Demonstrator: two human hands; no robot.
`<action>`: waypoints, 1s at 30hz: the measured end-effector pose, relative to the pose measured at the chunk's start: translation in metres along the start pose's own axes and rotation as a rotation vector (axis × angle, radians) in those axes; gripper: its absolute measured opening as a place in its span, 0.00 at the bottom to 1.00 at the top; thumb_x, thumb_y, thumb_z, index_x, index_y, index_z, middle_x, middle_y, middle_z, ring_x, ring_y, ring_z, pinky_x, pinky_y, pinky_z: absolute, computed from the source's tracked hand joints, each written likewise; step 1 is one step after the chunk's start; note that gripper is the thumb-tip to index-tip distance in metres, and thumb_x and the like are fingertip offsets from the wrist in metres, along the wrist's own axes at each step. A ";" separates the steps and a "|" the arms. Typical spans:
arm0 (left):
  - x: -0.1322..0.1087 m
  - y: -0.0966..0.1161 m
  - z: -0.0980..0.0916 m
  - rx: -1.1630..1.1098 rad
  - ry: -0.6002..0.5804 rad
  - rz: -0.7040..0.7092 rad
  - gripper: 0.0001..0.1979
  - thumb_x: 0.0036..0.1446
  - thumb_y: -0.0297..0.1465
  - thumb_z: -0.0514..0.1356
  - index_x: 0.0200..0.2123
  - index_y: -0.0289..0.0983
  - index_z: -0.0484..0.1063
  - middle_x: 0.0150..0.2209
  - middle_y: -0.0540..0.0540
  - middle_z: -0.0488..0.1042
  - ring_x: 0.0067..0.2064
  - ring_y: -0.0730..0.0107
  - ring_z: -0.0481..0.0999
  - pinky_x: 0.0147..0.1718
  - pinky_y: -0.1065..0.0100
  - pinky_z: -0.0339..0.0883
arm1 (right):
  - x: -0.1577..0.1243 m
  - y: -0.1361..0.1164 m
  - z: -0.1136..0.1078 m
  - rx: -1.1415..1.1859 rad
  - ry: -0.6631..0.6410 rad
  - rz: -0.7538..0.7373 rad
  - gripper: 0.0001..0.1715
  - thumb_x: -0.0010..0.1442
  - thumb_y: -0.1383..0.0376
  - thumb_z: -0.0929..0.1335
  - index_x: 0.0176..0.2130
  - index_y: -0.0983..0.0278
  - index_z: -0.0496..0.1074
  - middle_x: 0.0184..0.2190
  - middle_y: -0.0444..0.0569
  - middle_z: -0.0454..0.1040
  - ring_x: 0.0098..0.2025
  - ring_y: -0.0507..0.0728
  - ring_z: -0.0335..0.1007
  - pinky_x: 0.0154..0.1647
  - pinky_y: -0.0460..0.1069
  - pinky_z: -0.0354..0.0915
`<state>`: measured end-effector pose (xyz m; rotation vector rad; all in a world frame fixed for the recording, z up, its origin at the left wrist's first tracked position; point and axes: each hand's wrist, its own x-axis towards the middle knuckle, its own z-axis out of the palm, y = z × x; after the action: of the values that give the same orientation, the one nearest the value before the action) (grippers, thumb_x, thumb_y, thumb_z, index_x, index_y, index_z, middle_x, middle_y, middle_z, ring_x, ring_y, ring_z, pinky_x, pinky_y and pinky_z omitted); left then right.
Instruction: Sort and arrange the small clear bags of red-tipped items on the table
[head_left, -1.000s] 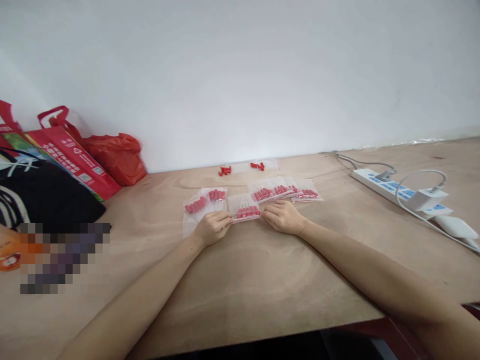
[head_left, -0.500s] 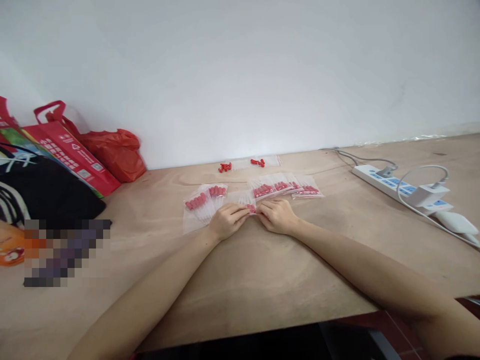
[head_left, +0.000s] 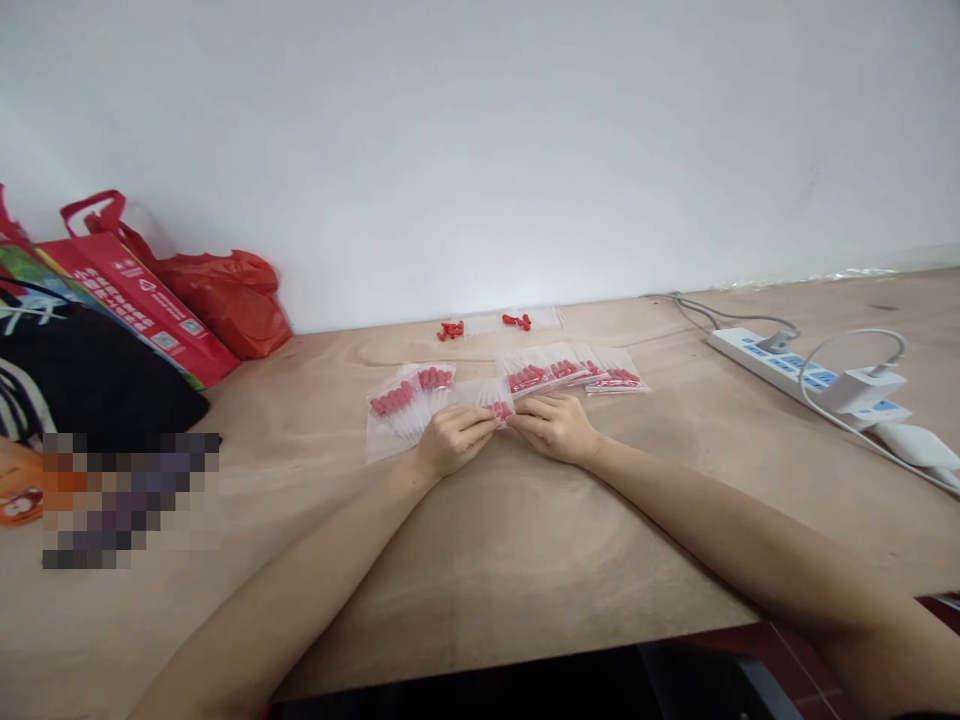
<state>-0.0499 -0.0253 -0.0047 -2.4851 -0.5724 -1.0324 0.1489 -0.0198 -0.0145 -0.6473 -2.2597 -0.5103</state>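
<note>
Both hands meet at the near edge of a small clear plastic bag [head_left: 480, 393] with red-tipped white sticks inside. My left hand [head_left: 456, 438] pinches its lower left edge, and my right hand [head_left: 556, 428] pinches the lower right. Fingers partly cover the red tips. Left of it lie bags of similar red-tipped sticks [head_left: 394, 400], spread in a fan. Beyond my right hand several filled bags [head_left: 551, 370] overlap in a row. Farther back, loose red pieces [head_left: 451, 330] and more red pieces [head_left: 517, 321] lie by another clear bag [head_left: 484, 325].
A white power strip [head_left: 795, 370] with plugs and cables lies at the right. At the left stand a red shopping bag [head_left: 139, 300], a red plastic bag [head_left: 232, 300] and a black bag [head_left: 97, 380]. The wooden table [head_left: 465, 570] meets a white wall [head_left: 480, 150].
My hands stay at the bag's near edge with only slight finger movement. More of the red tips shows between them. The view has shifted a little.
</note>
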 end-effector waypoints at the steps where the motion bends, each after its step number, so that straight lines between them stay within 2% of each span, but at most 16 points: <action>1: 0.000 0.000 0.000 0.008 -0.005 0.010 0.07 0.52 0.26 0.55 0.34 0.39 0.70 0.33 0.49 0.74 0.35 0.74 0.73 0.35 0.70 0.69 | 0.000 -0.001 0.001 0.005 0.000 0.006 0.12 0.58 0.67 0.58 0.33 0.61 0.70 0.30 0.45 0.72 0.31 0.49 0.64 0.29 0.44 0.54; 9: 0.004 0.002 -0.003 0.070 -0.052 0.095 0.07 0.52 0.25 0.53 0.34 0.38 0.69 0.32 0.48 0.74 0.34 0.73 0.73 0.37 0.67 0.68 | 0.004 -0.006 0.001 0.014 -0.024 0.030 0.11 0.57 0.66 0.59 0.32 0.63 0.69 0.29 0.46 0.70 0.30 0.49 0.64 0.29 0.45 0.54; 15: 0.004 0.003 -0.004 0.091 -0.009 0.071 0.06 0.51 0.25 0.54 0.34 0.37 0.68 0.33 0.48 0.74 0.34 0.73 0.73 0.35 0.68 0.67 | 0.005 -0.006 0.001 0.034 -0.024 0.083 0.11 0.57 0.66 0.58 0.33 0.64 0.68 0.30 0.46 0.70 0.30 0.49 0.64 0.29 0.44 0.54; 20: 0.002 0.002 -0.005 0.132 -0.043 0.043 0.06 0.52 0.25 0.53 0.33 0.37 0.68 0.32 0.48 0.74 0.34 0.72 0.73 0.35 0.68 0.67 | 0.005 -0.006 0.000 0.075 -0.021 0.086 0.11 0.57 0.66 0.58 0.35 0.62 0.68 0.32 0.45 0.71 0.32 0.49 0.64 0.30 0.44 0.55; 30: 0.006 -0.002 -0.009 0.280 -0.068 0.154 0.04 0.52 0.25 0.52 0.31 0.34 0.66 0.29 0.47 0.72 0.31 0.72 0.72 0.33 0.68 0.66 | 0.005 -0.005 0.000 0.052 -0.024 0.142 0.11 0.57 0.66 0.59 0.32 0.63 0.69 0.29 0.45 0.71 0.30 0.49 0.64 0.29 0.43 0.55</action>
<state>-0.0518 -0.0271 0.0063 -2.2833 -0.4991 -0.7558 0.1424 -0.0221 -0.0116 -0.7845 -2.2217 -0.3746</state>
